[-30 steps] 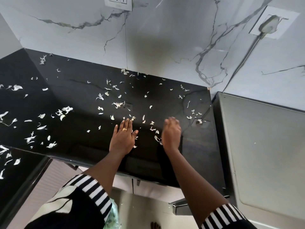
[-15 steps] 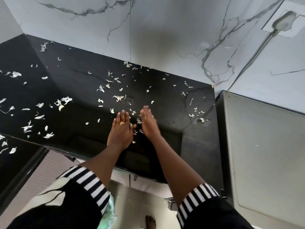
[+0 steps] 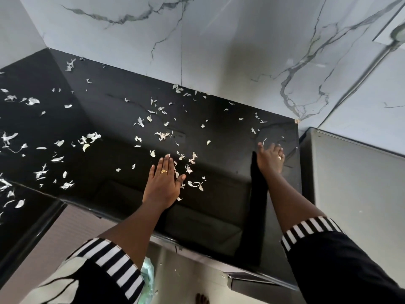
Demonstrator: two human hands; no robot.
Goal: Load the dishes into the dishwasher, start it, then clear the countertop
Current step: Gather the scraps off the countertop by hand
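A glossy black countertop [image 3: 230, 150] runs along the marble wall and is strewn with several small white peel scraps [image 3: 163, 135]. My left hand [image 3: 163, 183] lies flat on the counter near its front edge, fingers straight, with a small heap of scraps [image 3: 189, 170] beside its thumb. My right hand [image 3: 270, 160] rests on the counter far to the right, close to the counter's right end, fingers stretched forward over a few scraps. Neither hand holds anything.
A grey appliance top [image 3: 355, 183] adjoins the counter on the right. More scraps [image 3: 13, 139] cover the counter's left section. A cable [image 3: 359, 77] runs down the marble wall [image 3: 219, 51] from a plug at the top right. Below are the floor and my foot [image 3: 201, 299].
My right hand has moved from beside my left hand out to the counter's right end. My left hand has stayed flat in about the same place. A small heap of scraps lies by it.
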